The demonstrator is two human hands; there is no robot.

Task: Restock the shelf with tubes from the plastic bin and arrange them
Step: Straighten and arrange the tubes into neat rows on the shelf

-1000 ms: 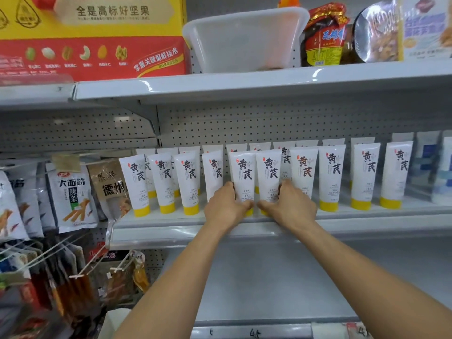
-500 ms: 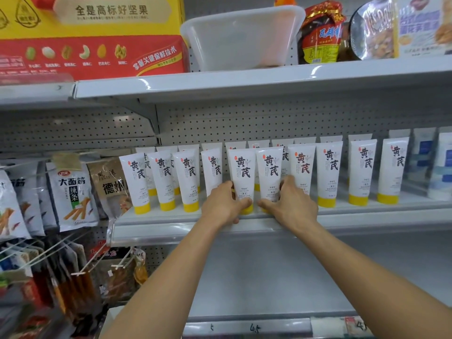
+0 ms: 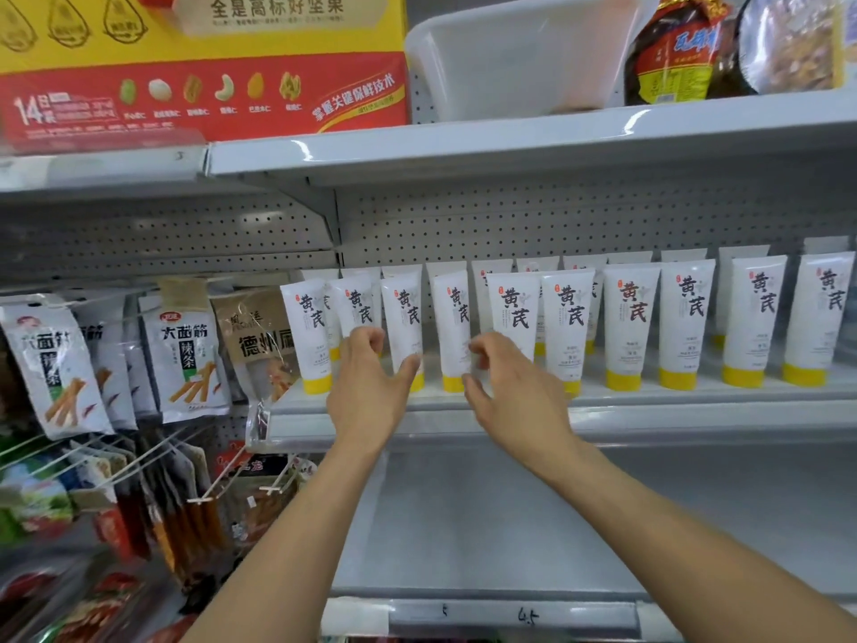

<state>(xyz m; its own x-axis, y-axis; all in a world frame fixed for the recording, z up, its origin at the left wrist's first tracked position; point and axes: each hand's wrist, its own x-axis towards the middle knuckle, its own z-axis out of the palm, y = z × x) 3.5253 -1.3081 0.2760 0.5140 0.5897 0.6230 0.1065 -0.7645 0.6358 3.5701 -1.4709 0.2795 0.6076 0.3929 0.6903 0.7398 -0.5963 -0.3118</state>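
Well, grip: my left hand (image 3: 371, 392) and right hand (image 3: 514, 396) sit with fingers curled at the front tubes (image 3: 403, 317); with the blur I cannot tell if either clamps one.
Tubes: upright in two rows on the shelf (image 3: 695, 415), back row mostly hidden.
Beside: snack packets (image 3: 185, 359) hang left.
Bin: plastic bin (image 3: 519, 62) on the upper shelf (image 3: 510, 136), contents unclear.

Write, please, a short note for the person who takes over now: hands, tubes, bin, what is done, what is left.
Left hand: fingers curled at the third front tube; grip unclear.
Right hand: fingers curled by the fourth front tube; grip unclear.
Tubes stand cap-down in two rows on the shelf. Plastic bin sits on the upper shelf; no tubes show in it.
Done: stocking, it seems. Left: probably line up the front row.
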